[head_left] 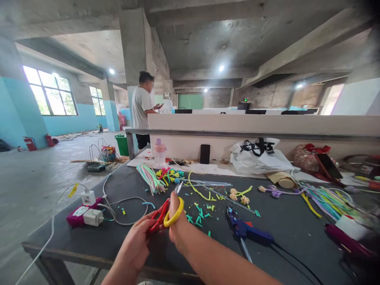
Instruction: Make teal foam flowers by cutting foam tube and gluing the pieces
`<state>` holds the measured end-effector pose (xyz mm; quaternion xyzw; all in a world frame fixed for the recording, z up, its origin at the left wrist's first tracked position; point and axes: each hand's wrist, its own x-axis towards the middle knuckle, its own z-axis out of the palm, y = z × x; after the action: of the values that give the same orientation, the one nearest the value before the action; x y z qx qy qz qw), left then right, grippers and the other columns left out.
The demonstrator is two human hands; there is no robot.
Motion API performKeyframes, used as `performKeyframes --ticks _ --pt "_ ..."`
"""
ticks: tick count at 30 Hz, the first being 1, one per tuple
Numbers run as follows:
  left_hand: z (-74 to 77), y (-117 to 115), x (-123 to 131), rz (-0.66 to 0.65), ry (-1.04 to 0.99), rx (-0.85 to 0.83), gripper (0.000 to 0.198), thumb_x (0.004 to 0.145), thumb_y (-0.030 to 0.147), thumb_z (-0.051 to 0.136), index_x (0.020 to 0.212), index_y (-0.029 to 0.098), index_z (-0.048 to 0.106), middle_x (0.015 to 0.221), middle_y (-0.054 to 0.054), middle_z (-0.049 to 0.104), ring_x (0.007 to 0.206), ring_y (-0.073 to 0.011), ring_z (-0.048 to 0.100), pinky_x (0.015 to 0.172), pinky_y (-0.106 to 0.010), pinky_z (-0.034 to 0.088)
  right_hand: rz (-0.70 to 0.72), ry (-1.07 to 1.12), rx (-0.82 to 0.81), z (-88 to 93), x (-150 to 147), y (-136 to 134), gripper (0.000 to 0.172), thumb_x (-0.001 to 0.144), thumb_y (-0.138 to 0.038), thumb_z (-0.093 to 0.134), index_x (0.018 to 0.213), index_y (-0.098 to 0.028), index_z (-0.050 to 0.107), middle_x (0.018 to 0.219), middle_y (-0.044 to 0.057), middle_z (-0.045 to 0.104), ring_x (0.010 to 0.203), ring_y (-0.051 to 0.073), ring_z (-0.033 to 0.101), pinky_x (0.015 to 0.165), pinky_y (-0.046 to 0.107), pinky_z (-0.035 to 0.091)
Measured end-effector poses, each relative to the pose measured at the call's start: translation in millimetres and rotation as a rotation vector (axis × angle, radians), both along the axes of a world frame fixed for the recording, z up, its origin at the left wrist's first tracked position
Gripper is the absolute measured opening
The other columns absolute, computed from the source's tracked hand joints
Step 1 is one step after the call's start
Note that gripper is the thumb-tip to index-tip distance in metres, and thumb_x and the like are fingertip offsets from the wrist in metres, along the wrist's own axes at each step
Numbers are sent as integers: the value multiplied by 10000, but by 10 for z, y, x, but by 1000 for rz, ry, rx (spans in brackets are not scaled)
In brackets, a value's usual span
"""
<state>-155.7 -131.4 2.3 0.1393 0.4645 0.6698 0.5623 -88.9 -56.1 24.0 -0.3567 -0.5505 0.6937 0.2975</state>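
A pair of scissors (179, 187) with one red and one yellow handle points away over the dark table (208, 245). My right hand (178, 227) is closed at the yellow handle. To its left, my left hand (139, 239) has its fingers closed at the red handle. Just beyond the blades lie fuzzy flower pieces (170, 174) in yellow, red and teal, beside a bundle of pastel fuzzy stems (151, 179). Short green cut pieces (199, 217) are scattered right of the hands. One yellow-green stem (197, 190) curves behind them.
A blue glue gun (252, 232) lies at the right, its cord running to the front edge. Power adapters (92, 217) and white cables occupy the left. Behind stand a bottle (159, 153), a phone (205, 154) and a white bag (261, 156). A person (141, 105) stands beyond the partition.
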Motion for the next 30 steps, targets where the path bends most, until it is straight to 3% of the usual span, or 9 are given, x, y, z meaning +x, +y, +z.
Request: performKeyframes --ticks 4,6,8,11,14,16,20,25,30 --pt "-69 -98 -287 40 -109 -47 268 799 -6 434 894 98 662 563 -45 649 376 -73 558 364 -121 466 12 65 -109 -54 -38 -226 574 796 -753 249 825 -217 450 523 -41 473 422 121 498 400 213 356" --pt "-101 -165 -410 22 -154 -13 269 821 16 430 905 104 670 546 -29 626 340 -49 509 305 -93 400 180 184 -179 -65 70 -273 540 725 -723 488 888 -208 481 641 -31 553 473 103 525 438 210 390" --pt "-138 -222 -503 42 -153 12 271 808 1 441 889 107 677 534 -10 607 312 -25 453 270 -76 337 422 322 -253 -62 229 -273 576 587 -565 748 979 -238 481 812 -44 581 520 75 533 503 219 441" --pt "-183 -261 -600 22 -46 12 249 765 -7 499 889 109 682 514 0 593 315 -33 449 263 -86 323 547 218 -238 -46 490 -258 584 582 -439 794 1045 -228 508 865 -37 562 523 60 541 515 214 451" --pt "-203 -229 -655 15 136 -16 254 735 22 562 944 111 675 619 -42 664 373 -72 531 307 -130 403 489 76 -199 -18 740 -306 486 637 -341 757 1040 -174 543 904 13 577 575 85 582 504 216 445" --pt "-216 -166 -669 32 233 -50 258 723 37 582 953 117 669 702 -64 696 402 -88 566 340 -157 440 425 91 -216 11 903 -357 441 683 -302 723 1060 -145 554 954 53 582 705 111 608 582 227 471" --pt "-242 17 -683 3 352 -93 240 704 53 597 922 126 663 646 -47 673 409 -102 575 360 -174 439 179 77 -151 44 1204 -369 531 705 -280 711 1177 -173 492 1033 79 549 923 169 597 715 267 483" --pt "-224 219 -759 2 577 -140 281 736 78 537 1004 121 612 668 -40 659 418 -100 568 379 -188 426 136 4 13 -80 1464 -229 510 718 -378 678 1152 -193 483 995 69 534 894 185 592 678 287 487" --pt "-247 419 -885 22 993 -285 257 783 208 502 996 150 633 633 -26 651 454 -155 588 420 -247 439 180 -41 94 -269 1620 -268 569 687 -473 670 1137 -191 464 935 51 510 788 167 598 619 274 467"
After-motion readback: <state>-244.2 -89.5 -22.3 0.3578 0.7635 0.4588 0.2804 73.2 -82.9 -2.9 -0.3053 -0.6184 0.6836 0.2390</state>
